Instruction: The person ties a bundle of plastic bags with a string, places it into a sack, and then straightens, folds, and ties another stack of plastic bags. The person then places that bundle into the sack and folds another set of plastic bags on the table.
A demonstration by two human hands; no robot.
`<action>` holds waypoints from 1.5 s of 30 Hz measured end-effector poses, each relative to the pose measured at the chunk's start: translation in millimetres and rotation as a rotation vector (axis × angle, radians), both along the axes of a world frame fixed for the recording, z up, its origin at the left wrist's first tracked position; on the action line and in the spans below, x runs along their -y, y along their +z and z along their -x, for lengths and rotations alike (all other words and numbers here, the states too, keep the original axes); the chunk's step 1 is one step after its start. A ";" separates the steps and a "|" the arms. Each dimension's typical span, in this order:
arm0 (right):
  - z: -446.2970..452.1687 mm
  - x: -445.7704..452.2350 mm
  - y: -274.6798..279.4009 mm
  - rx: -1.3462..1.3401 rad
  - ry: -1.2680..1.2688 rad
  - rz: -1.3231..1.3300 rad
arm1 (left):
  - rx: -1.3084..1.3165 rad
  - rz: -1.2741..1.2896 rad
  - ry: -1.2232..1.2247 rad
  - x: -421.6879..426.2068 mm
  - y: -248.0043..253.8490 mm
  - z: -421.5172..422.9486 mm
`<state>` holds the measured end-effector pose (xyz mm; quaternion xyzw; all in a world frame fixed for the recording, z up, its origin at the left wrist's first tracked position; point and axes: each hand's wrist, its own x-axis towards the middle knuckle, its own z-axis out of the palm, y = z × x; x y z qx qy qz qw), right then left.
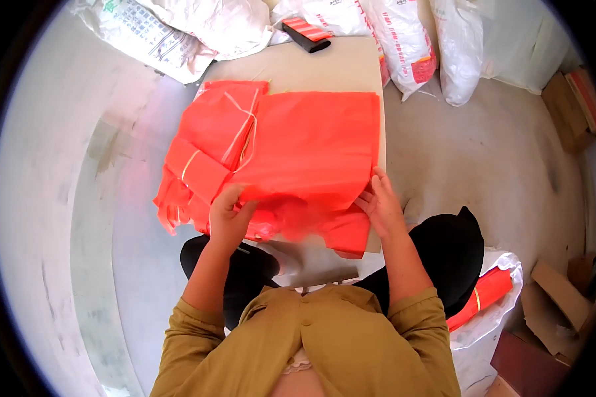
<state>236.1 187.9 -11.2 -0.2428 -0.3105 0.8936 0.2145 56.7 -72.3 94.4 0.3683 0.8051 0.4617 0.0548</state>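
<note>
Touching a smooth, rectangular red fabric sheet [314,142] with half-curled left fingers [230,194] and loosely parted right fingers [379,188], grip unclear.

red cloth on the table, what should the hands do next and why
Probably draw the near edge of the red cloth out flat: it looks rumpled and partly blurred between the left hand and the right hand, which are at its opposite sides, while its far part lies fairly flat.
</note>
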 end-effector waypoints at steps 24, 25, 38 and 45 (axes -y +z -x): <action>21.9 -28.1 -22.4 0.102 0.262 -0.118 | -0.140 0.055 -0.200 60.5 53.5 -55.5; 22.2 -29.5 -30.4 0.090 0.277 -0.167 | -0.150 0.056 -0.214 63.9 53.2 -54.9; -108.9 -58.6 76.9 0.084 -0.191 -0.450 | -0.127 0.009 -0.610 39.0 55.6 -80.3; -183.5 -57.6 190.3 0.060 -0.389 -0.591 | 0.240 -0.230 -0.827 -18.4 19.3 -111.5</action>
